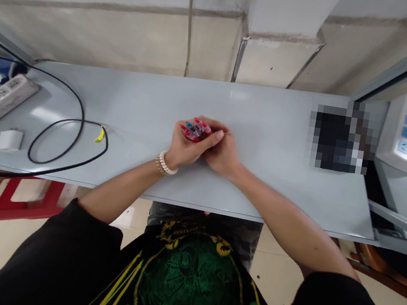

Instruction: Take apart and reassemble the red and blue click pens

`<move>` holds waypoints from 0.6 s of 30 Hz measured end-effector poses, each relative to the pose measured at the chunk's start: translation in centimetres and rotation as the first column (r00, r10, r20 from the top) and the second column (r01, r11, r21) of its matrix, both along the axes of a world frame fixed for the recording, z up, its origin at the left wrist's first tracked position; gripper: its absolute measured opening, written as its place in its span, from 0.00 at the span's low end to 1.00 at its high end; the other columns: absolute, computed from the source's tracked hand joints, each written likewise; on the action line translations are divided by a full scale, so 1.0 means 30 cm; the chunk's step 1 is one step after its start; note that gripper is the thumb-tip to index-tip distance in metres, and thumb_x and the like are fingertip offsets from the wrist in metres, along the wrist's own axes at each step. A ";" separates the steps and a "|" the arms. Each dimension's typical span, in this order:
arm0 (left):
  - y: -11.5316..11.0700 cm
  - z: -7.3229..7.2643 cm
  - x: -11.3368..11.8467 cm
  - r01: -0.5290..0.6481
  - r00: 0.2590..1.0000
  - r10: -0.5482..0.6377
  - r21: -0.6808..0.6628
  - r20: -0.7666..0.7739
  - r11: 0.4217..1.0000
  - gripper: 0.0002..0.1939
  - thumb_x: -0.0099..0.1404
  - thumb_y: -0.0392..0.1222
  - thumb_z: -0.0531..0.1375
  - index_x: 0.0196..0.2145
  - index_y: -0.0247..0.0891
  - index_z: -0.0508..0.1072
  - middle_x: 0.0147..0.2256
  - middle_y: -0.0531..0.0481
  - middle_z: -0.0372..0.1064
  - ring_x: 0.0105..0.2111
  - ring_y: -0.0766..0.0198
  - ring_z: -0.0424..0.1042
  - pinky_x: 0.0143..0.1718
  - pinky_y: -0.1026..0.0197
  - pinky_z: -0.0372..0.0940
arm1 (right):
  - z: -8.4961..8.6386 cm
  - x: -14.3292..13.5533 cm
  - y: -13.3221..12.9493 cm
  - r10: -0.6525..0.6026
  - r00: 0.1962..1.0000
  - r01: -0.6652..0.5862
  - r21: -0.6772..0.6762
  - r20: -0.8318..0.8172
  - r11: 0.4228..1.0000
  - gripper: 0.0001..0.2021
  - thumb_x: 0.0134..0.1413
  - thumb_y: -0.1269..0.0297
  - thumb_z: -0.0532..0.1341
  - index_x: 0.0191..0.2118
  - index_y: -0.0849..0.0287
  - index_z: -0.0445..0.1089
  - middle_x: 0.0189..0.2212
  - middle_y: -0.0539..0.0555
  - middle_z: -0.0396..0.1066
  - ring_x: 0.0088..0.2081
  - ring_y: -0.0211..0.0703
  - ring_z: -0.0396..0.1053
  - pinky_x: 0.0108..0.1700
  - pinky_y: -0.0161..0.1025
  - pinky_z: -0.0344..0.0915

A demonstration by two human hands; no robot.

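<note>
Red-tipped pens [193, 130]: gripped by curled left hand [188, 149] | right hand [224, 157]: pressed against it, 4 o'clock, fingers partly hidden | worktop [279, 138] spill possible, if grip is loosened

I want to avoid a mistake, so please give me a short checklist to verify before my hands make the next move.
1. Pens gathered in the left hand: ok, bunched together.
2. Pen ends level: not ok, they sit unevenly.
3. Right hand gripping the pens: cannot tell, its fingers are partly hidden.
4. Cable away from the hands: ok, it loops on the left of the table.
5. Adapter away from the hands: ok, at far left.
6. Exact pen count: cannot tell, they overlap.
</note>
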State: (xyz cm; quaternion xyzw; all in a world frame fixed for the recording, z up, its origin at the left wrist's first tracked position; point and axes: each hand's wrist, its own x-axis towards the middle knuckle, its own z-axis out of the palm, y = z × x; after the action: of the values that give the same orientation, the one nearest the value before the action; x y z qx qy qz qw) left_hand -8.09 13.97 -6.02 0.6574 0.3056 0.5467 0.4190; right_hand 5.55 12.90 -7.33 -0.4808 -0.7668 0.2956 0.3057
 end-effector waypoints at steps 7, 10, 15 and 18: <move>0.006 -0.034 0.004 0.054 0.995 -0.060 0.083 0.077 0.995 0.22 0.73 0.53 0.70 0.59 0.53 0.72 0.54 0.47 0.83 0.56 0.51 0.83 0.58 0.46 0.78 | 0.016 -0.001 -0.017 -0.127 0.984 0.127 0.005 0.129 0.992 0.20 0.69 0.66 0.59 0.63 0.59 0.72 0.51 0.60 0.84 0.47 0.56 0.82 0.47 0.47 0.75; 0.005 -0.030 0.009 0.043 0.995 -0.046 0.033 0.084 0.999 0.22 0.73 0.58 0.70 0.57 0.51 0.69 0.54 0.45 0.83 0.59 0.50 0.82 0.61 0.44 0.76 | 0.036 0.002 -0.030 -0.179 0.978 0.177 0.035 0.103 0.984 0.17 0.72 0.64 0.57 0.62 0.54 0.70 0.56 0.59 0.82 0.51 0.55 0.80 0.48 0.45 0.74; -0.005 -0.029 0.019 0.112 0.982 -0.109 -0.009 0.155 0.994 0.24 0.72 0.59 0.71 0.56 0.49 0.68 0.56 0.42 0.82 0.61 0.51 0.80 0.66 0.41 0.73 | 0.066 -0.001 -0.041 -0.256 0.951 0.239 0.112 0.176 0.965 0.13 0.75 0.64 0.54 0.58 0.53 0.70 0.54 0.60 0.80 0.53 0.56 0.78 0.50 0.46 0.71; -0.013 -0.041 0.024 0.099 0.972 -0.085 -0.053 0.220 0.994 0.23 0.71 0.56 0.71 0.56 0.49 0.68 0.55 0.44 0.83 0.57 0.53 0.83 0.62 0.44 0.75 | 0.085 -0.012 -0.043 -0.272 0.929 0.244 0.137 0.252 0.960 0.13 0.77 0.65 0.51 0.55 0.56 0.71 0.51 0.61 0.81 0.50 0.56 0.78 0.49 0.46 0.70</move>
State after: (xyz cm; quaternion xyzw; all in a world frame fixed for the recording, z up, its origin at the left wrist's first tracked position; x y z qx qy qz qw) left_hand -7.38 13.59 -7.24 0.5937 0.2444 0.5853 0.4953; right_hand 5.19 11.60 -4.79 -0.5965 -0.7455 0.1449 0.2595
